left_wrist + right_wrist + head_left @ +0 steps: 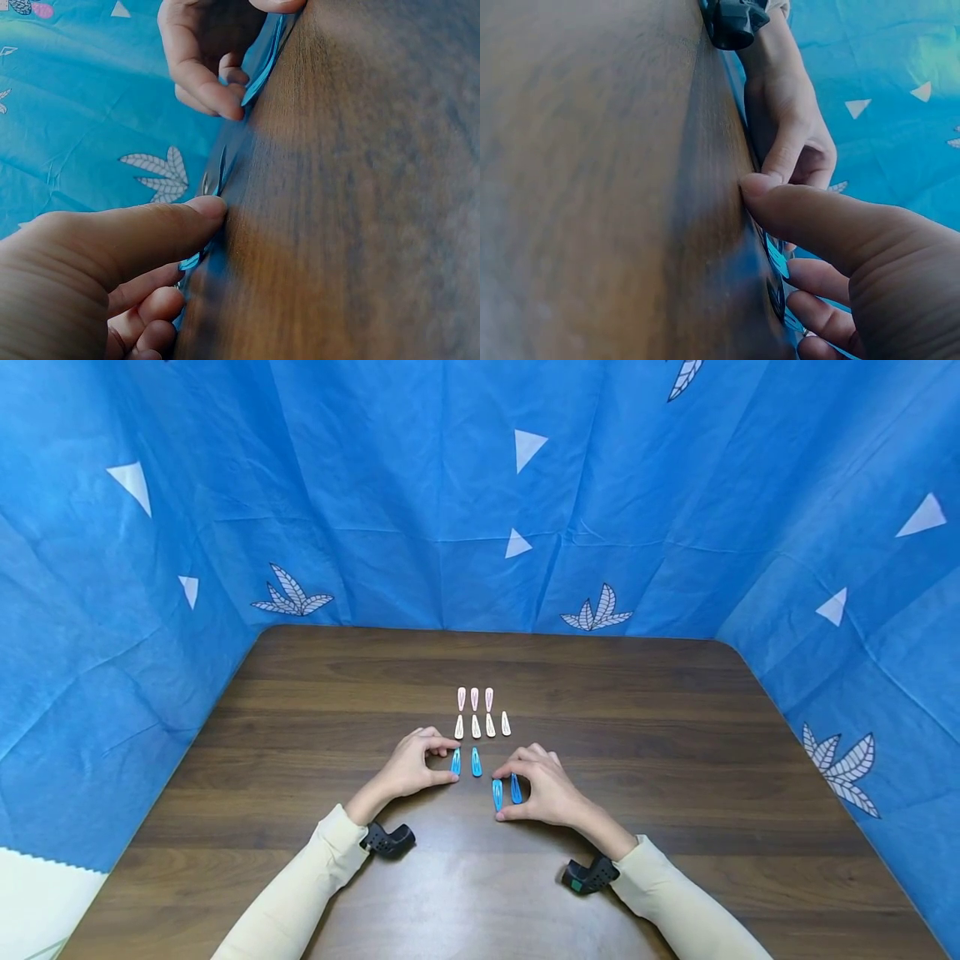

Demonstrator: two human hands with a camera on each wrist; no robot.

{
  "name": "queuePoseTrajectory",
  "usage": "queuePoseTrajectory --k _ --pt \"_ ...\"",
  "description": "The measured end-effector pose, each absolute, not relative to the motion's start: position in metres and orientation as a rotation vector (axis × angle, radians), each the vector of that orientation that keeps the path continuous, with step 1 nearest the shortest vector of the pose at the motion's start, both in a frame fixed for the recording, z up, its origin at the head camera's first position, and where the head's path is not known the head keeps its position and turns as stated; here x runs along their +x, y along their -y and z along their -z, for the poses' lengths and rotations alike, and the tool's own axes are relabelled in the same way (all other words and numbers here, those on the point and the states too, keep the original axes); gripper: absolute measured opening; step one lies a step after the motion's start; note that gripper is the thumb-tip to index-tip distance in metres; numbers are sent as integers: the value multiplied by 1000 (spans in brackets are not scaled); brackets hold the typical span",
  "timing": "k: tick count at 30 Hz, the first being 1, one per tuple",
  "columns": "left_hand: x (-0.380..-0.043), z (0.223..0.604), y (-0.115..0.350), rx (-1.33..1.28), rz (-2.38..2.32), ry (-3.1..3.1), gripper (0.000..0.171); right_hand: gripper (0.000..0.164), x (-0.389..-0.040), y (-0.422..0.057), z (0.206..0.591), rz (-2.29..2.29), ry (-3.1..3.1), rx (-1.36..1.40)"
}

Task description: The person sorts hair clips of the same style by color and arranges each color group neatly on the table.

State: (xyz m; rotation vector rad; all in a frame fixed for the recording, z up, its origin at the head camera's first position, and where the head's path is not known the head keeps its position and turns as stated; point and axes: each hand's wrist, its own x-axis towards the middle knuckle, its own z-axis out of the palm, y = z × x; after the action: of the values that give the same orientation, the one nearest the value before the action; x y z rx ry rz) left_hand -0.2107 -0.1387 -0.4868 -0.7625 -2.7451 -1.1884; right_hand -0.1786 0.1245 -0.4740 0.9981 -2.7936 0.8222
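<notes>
My left hand (411,766) pinches a blue snap hair clip (456,762) by its two ends, between thumb and index finger, on the table. Just right of it lies a second blue hair clip (476,762). Nearer to me, my right hand (546,787) holds another blue hair clip (497,794) end to end between thumb and fingertip. One darker blue hair clip (516,788) sits inside the curve of that hand. In the left wrist view, the left thumb (187,217) hides part of its clip; the right wrist view shows the right thumb (780,202) low against the tabletop.
Beyond the hands, three pink hair clips (474,698) form a row, with a row of several cream hair clips (476,727) below it. The dark wooden table (637,710) meets a blue patterned cloth (442,485) at its back and sides.
</notes>
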Motion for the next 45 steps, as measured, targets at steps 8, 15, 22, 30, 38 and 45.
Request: queuePoseTrajectory --k 8,15,22,30,38,45 --pt "-210 487 139 -765 1177 2755 46 49 -177 -123 473 -843 2793 1003" --pt "-211 487 140 -767 1164 2757 45 49 -185 -123 471 -934 2734 976" --pt "-209 488 139 -761 1175 2760 45 48 -200 -120 465 -1012 2764 917" --pt "-210 487 137 -756 1185 2757 45 46 -215 -118 463 -977 2805 888" --pt "-210 487 138 -756 1186 2754 44 45 -218 -117 467 -985 2825 877" --pt "-210 487 139 -762 1170 2762 45 45 -218 -115 470 -966 2832 894"
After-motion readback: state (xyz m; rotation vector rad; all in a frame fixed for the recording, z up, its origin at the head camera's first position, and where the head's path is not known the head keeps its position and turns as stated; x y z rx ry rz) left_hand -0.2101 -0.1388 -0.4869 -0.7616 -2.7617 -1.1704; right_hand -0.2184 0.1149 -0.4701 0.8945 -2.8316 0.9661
